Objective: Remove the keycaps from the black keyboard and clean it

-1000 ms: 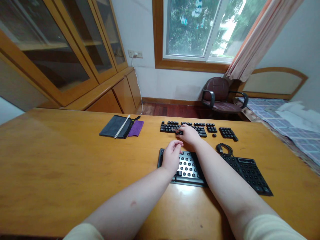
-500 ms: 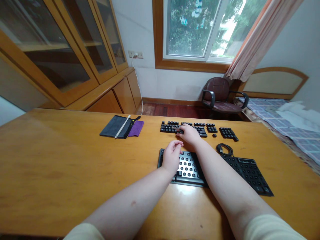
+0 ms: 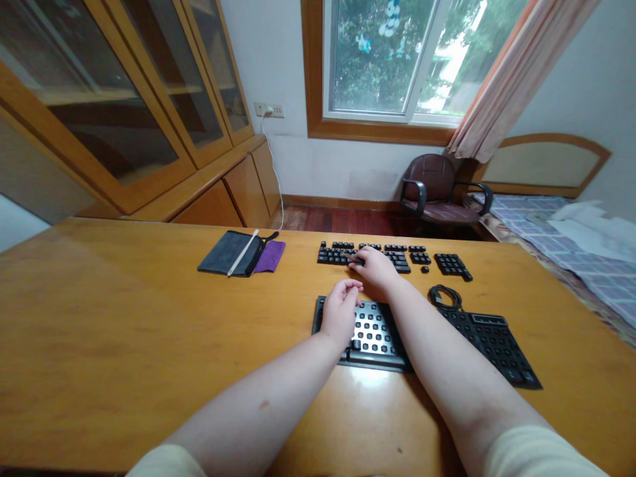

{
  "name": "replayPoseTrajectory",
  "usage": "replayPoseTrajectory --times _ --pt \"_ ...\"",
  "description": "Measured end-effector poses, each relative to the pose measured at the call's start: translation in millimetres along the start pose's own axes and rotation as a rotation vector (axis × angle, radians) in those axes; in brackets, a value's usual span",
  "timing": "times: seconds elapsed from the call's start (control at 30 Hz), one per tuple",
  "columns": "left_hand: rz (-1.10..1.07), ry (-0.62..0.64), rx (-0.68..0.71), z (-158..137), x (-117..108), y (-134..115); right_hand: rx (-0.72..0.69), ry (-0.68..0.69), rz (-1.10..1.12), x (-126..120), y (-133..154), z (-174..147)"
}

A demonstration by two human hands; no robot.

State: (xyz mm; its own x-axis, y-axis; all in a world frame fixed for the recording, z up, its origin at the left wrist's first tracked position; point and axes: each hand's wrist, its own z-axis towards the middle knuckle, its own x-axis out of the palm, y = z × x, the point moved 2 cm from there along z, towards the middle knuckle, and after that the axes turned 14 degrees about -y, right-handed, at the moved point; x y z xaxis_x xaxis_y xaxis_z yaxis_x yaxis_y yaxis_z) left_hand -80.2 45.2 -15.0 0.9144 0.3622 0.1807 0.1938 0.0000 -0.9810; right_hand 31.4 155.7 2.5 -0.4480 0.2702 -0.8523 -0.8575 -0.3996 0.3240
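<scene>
A black keyboard base (image 3: 375, 360) lies in front of me, its bare metal plate showing several switches without keycaps. Over its left part hovers my left hand (image 3: 340, 311), fingers curled together near the thumb; whatever they may hold is too small to make out. Farther away, my right hand (image 3: 375, 266) reaches down into the rows of loose black keycaps (image 3: 330, 255) laid out in keyboard order. Its fingers are pinched among the caps, and what lies between them cannot be made out. My right forearm hides the middle of the keyboard.
The keyboard's number section (image 3: 501, 351) sits right of my forearm, a coiled black cable (image 3: 444, 297) behind it. Number-pad keycaps (image 3: 451, 265) lie at the far right. Left stand a grey pouch (image 3: 223, 254), a pale stick (image 3: 243, 253) and a purple cloth (image 3: 271, 256).
</scene>
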Motion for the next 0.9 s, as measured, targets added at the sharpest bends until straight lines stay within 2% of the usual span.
replayPoseTrajectory --times 0.07,0.13,0.2,0.23,0.33,0.4,0.47,0.63,0.9 --pt "0.001 0.0 -0.002 0 0 1 -0.012 -0.103 0.105 -19 4 0" --pt "0.001 0.001 -0.006 0 0 1 -0.004 -0.301 0.219 -45 5 -2" --pt "0.0 0.004 -0.007 0 0 0 0.11 -0.512 0.328 -68 -2 -10" --pt "0.002 0.005 -0.008 0 -1 -1 0.182 -0.545 0.371 -76 -8 -16" --pt "0.02 0.0 -0.007 -1 -1 -2 0.434 -0.536 0.451 -79 -37 -39" --pt "0.039 -0.001 -0.007 -1 -1 -2 0.57 -0.546 0.376 -73 -59 -54" --pt "0.051 0.002 -0.006 -1 -1 -2 0.634 -0.523 0.237 -66 -79 -64" --pt "0.052 -0.002 -0.016 -1 -2 -3 0.701 -0.347 0.039 -56 -99 -67" --pt "0.03 -0.004 -0.016 -1 -1 -2 0.716 -0.269 -0.004 -52 -99 -64"
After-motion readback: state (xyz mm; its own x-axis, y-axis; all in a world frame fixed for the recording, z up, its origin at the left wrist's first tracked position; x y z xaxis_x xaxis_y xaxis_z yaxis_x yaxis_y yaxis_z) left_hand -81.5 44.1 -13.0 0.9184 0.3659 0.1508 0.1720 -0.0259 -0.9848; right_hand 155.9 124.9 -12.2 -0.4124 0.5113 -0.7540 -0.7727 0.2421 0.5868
